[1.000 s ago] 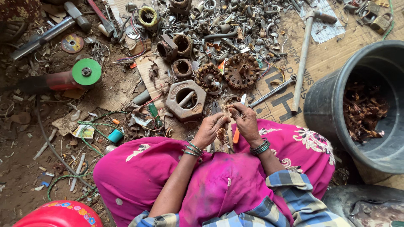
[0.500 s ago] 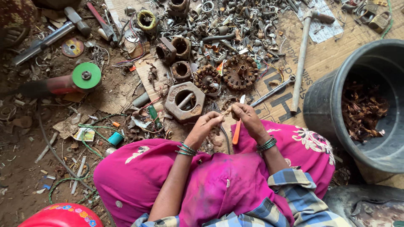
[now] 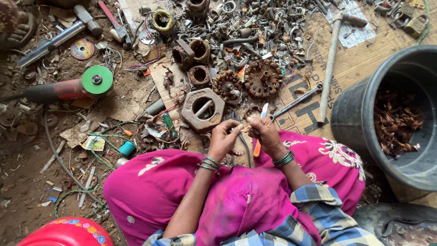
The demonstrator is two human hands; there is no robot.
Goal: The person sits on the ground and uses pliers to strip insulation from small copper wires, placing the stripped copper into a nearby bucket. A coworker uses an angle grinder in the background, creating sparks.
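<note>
Head view, looking down over a lap in pink cloth point(image 3: 236, 200) to a dirt floor strewn with scrap.

Left hand point(image 3: 224, 139): fingers curled narrow around a small brownish piece point(image 3: 246, 129), pinched at the fingertips; green bangles at the wrist.
Right hand point(image 3: 265, 133): fingers closed on the same small piece from the other side, touching the left fingertips; orange-handled knife point(image 3: 260, 132) passing under the palm, blade pointing away from the body. Whether the knife is gripped or only lying beneath: cannot tell.
Small piece: between both hands, above the knees, just short of the cardboard sheet point(image 3: 359, 64).

Just beyond the hands: large hexagonal metal nut point(image 3: 203, 109), two rusted motor stators point(image 3: 263, 78), open-end spanner point(image 3: 296, 101) lying aslant on the cardboard.
Farther, toward the top edge: heap of small metal rings and fittings point(image 3: 255, 27), long-handled hammer point(image 3: 332, 59).
Left part of floor: angle grinder with green disc point(image 3: 68, 87), cable trailing toward the body.
Right edge: black tub point(image 3: 355, 118) holding reddish-brown wire scrap.
Bottom left corner: red rounded object with floral print point(image 3: 59, 233).
</note>
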